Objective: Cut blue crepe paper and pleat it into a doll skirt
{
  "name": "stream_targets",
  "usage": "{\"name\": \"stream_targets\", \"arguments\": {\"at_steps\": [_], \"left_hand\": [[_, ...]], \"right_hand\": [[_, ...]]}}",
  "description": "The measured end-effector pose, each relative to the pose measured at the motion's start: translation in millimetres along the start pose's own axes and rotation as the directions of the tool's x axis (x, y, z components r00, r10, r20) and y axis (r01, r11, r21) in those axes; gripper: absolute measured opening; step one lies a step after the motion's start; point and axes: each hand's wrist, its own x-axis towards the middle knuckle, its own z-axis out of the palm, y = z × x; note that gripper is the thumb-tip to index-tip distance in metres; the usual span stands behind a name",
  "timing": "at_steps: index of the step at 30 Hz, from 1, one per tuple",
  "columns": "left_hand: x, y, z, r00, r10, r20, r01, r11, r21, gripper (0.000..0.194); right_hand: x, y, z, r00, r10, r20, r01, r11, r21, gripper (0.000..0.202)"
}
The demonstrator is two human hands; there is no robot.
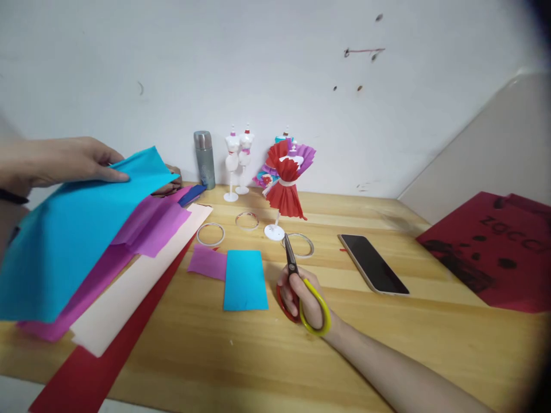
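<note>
Scissors (297, 287) in right hand (301, 295), blades closed, tip up over the desk (430, 338) beside a small blue piece (244, 280). Blue sheet (73, 241) pinched by left hand (64, 160) — lifted above purple sheets (150, 226). Best kept taut and flat — blades opened wide before cutting.

A large turquoise paper sheet (73, 229) is lifted at its far edge on the left, slanting down over a stack of purple, cream and red sheets. Near the middle of the table, scissors (301, 287) with one red and one yellow handle loop lie blades shut, tips pointing away.
</note>
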Motion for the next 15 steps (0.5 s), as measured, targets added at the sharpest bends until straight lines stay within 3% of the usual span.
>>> {"name": "stream_targets", "arguments": {"at_steps": [2,4,6,7,9,11,15], "left_hand": [[1,0,9.8,0.999,-0.011,0.043,0.011,1.0,0.016,0.051],[6,-1,32.9,0.989,0.112,0.096,-0.115,0.993,0.029,0.047],[16,-6,65.7,0.945,0.273,0.183,-0.274,0.961,-0.016,0.04],[21,-10,83.4,0.93,0.325,0.172,-0.333,0.943,0.019,0.034],[31,-18,116.3,0.932,0.352,0.087,-0.362,0.916,0.174,0.027],[36,-23,140.3,0.899,0.437,-0.039,-0.412,0.871,0.267,0.019],[32,-10,160.5,0.872,0.457,-0.176,-0.411,0.879,0.243,0.018]], "right_hand": [[0,0,1,1.0,0.007,-0.008,-0.007,1.0,-0.008,0.038],[0,-1,2,1.0,0.002,-0.012,-0.003,1.0,-0.022,0.038],[0,-3,3,1.0,0.004,-0.021,-0.005,0.999,-0.031,0.038],[0,-3,3,1.0,0.008,-0.027,-0.009,0.999,-0.033,0.039],[0,-4,4,0.999,0.009,-0.039,-0.01,0.999,-0.037,0.039],[0,-4,4,0.999,-0.001,-0.041,0.0,0.999,-0.039,0.038],[2,-4,3,0.999,-0.007,-0.032,0.006,0.999,-0.033,0.037]]}}
